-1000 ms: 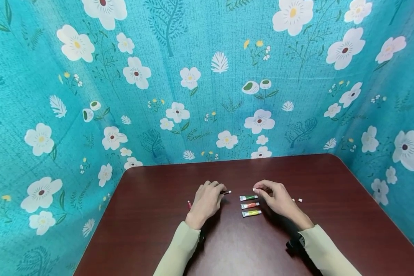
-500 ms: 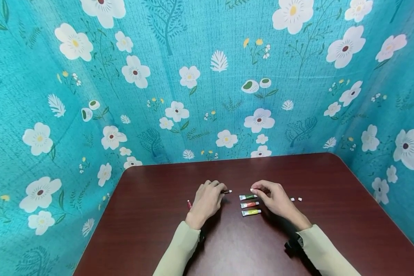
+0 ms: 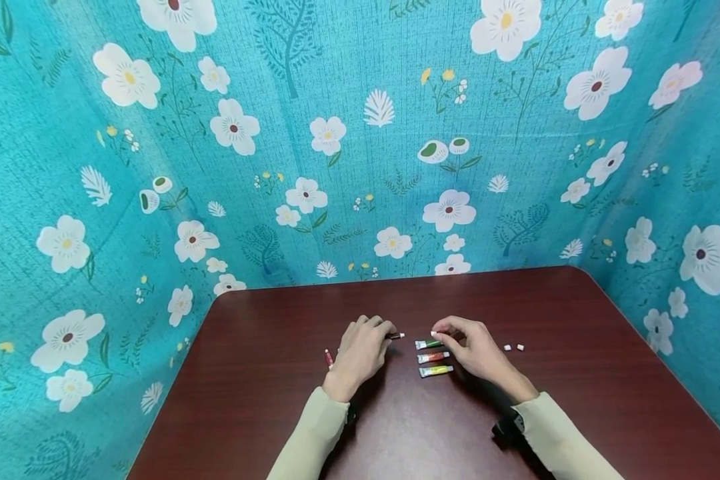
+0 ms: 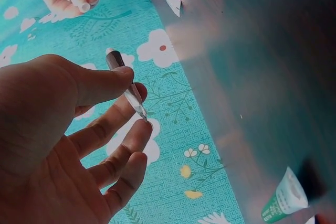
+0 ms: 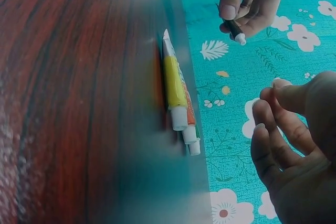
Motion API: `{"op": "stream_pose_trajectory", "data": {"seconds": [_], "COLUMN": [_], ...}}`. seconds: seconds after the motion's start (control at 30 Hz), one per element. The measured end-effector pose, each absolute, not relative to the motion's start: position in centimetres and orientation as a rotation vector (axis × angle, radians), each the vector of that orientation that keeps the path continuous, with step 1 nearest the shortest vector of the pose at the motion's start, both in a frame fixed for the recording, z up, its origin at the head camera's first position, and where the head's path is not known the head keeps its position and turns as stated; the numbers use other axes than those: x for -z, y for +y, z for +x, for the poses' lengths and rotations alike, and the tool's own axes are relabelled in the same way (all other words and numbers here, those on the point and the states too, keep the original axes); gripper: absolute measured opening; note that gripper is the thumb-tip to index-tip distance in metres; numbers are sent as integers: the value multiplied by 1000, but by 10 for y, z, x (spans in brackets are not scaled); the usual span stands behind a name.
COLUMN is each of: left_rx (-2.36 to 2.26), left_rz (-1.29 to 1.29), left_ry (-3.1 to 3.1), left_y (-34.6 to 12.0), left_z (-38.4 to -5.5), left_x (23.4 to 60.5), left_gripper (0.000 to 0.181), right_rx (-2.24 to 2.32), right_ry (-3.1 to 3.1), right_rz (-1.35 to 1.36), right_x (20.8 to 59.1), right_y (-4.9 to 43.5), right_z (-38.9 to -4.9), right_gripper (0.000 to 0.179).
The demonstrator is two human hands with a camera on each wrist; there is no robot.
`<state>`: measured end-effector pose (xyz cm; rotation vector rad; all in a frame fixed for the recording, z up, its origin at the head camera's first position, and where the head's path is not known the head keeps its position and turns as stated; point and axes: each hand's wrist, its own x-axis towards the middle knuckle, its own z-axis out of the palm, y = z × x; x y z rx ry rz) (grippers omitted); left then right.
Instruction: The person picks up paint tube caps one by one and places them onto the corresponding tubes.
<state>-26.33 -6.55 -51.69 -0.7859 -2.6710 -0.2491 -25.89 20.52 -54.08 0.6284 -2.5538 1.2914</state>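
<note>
My left hand (image 3: 363,350) pinches a dark paint tube (image 4: 116,61) between thumb and index finger, its white nozzle end pointing toward my right hand. The other fingers of that hand are spread loosely. My right hand (image 3: 480,347) holds a small white cap (image 4: 84,7) at its fingertips, a short way from the nozzle. In front of the right hand lie three paint tubes in a column: green (image 3: 427,345), orange-red (image 3: 433,357) and yellow (image 3: 435,371). Their white caps are on in the right wrist view.
Two loose white caps (image 3: 507,347) lie right of my right hand. A red tube (image 3: 329,358) lies left of my left hand, partly hidden. A green-and-white tube (image 4: 283,200) shows low in the left wrist view. A flowered curtain borders the dark table (image 3: 264,400).
My right hand has moved slightly left with the white cap, closer to the dark tube. The two loose caps now show fully beside it. The left hand has stayed nearly still.
</note>
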Motion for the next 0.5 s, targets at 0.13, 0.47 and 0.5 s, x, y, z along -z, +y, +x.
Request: {"op": "stream_pose_trajectory", "data": {"seconds": [0.13,0.47,0.5], "left_rx": [229,193,190], "left_rz": [-787,-799,-800], "left_ry": [-2679,-2680,-2680], "left_y": [-63,-59,-59], "left_z": [-262,-259,-259], "left_x": [518,517,516], "left_gripper": [13,14,14], "right_rx": [-1285,-1295,-1296], "right_ry": [-2551,-2544,-2541], "right_rz": [632,658,664], "right_x": [541,539,539], "right_y": [205,203,203], "right_z": [-257,-257,-258], "right_gripper": [12,11,10]}}
